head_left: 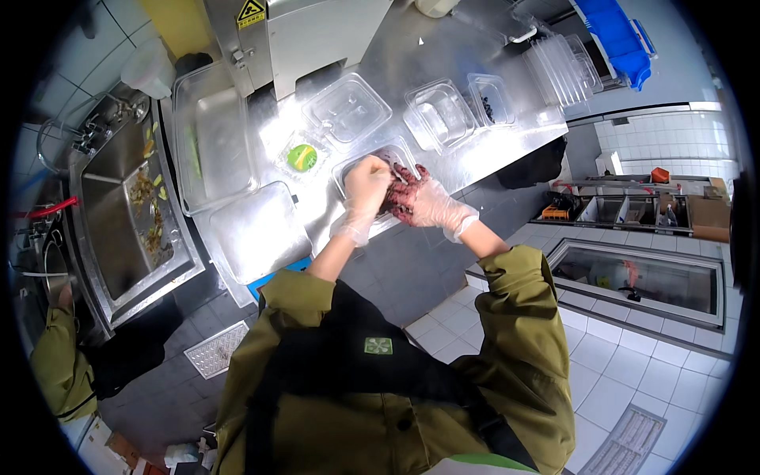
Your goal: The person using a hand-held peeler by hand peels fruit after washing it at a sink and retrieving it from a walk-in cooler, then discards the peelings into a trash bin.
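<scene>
Both my hands wear clear plastic gloves and meet over a clear plastic food container (342,173) at the front edge of the steel counter. Dark purple-red food bits lie in it; their kind is unclear. My left hand (366,189), fingers curled, is at the container's middle; whether it pinches anything is hidden. My right hand (423,199) is at the container's right side, palm partly up, its fingers spread and coated with the dark red bits. A clear pack with a green and yellow label (301,157) sits left of the container. A transparent lid (347,110) lies behind it.
Clear containers (439,116) stand at the back right, one with dark bits (487,107). Stacked clear trays (558,71) stand farther right. A large clear bin (215,136) and metal tray (259,231) lie left, beside a sink (119,208) with food scraps. A co-worker's sleeve (59,362) shows far left.
</scene>
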`<state>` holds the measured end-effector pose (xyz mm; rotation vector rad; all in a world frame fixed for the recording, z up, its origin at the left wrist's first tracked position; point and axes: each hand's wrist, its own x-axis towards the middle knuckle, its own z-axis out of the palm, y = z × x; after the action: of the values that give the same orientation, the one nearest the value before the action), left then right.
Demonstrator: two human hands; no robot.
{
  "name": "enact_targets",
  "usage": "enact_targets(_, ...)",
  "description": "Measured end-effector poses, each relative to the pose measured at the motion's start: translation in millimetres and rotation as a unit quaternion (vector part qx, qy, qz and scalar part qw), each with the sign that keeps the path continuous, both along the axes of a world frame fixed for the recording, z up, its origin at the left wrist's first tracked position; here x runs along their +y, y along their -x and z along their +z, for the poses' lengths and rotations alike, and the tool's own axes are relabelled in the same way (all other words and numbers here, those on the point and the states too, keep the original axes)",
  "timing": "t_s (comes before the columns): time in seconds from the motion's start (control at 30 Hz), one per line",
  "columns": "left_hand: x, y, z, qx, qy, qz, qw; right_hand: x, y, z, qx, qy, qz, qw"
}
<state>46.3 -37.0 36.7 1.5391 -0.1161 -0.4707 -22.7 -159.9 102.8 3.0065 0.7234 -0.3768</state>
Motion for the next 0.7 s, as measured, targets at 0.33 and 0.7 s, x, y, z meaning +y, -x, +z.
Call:
enact_targets(0.33,5,14,18,-0.062,0.012,0.037,0.997,3,-3,12,0.058,0.075,-0.096,0.991)
enact_targets(0.7,14,33,38,-0.127,0.021,0.011,0.992,-7,-16,-8,-0.107,-0.179,-0.112,0.972)
